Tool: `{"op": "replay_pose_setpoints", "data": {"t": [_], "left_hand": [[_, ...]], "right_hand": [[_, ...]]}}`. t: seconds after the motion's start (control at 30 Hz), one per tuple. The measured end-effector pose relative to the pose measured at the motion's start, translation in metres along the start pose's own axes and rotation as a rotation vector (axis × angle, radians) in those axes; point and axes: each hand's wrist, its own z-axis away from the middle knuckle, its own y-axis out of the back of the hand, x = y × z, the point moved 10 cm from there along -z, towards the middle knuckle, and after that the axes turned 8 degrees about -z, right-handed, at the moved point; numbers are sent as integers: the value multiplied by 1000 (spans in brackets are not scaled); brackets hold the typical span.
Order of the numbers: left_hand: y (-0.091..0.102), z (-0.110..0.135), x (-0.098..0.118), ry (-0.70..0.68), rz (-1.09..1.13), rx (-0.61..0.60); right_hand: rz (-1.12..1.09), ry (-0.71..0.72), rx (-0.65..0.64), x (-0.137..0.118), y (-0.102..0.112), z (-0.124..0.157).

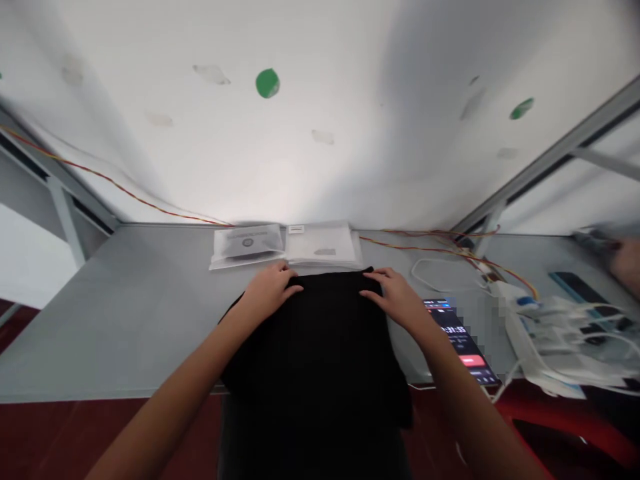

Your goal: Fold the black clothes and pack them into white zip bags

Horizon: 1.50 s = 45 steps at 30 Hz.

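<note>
Right here in front of me is the grey tabletop (125,320), and there's the black cloth (320,333) spread across its middle, running over the near edge! At the back, a frosted packet (247,243) sits just beside a white packet (323,245). Over to my right, a phone (463,333) lies with its screen lit, and next along comes a white power strip (517,327). Behind them a red-and-yellow wire (415,247) trails along, near a looping white cable (433,260).

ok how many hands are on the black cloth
2: the left hand and right hand, near the left and right ends of the far edge of the black cloth. Anything underneath is hidden.
</note>
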Motion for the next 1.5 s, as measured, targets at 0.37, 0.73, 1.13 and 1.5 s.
{"op": "replay_pose_setpoints", "data": {"t": [0.37, 0.73, 1.13, 1.5], "left_hand": [[54, 29, 15, -91, 223, 103], [21, 174, 51, -376, 24, -72], [22, 177, 40, -269, 130, -106], [24, 141, -13, 372, -80, 201]], "right_hand": [[-270, 276, 88, -40, 45, 27], [-125, 554, -255, -81, -1, 157], [-174, 400, -400, -49, 0, 153], [-355, -210, 2, -5, 7, 93]]}}
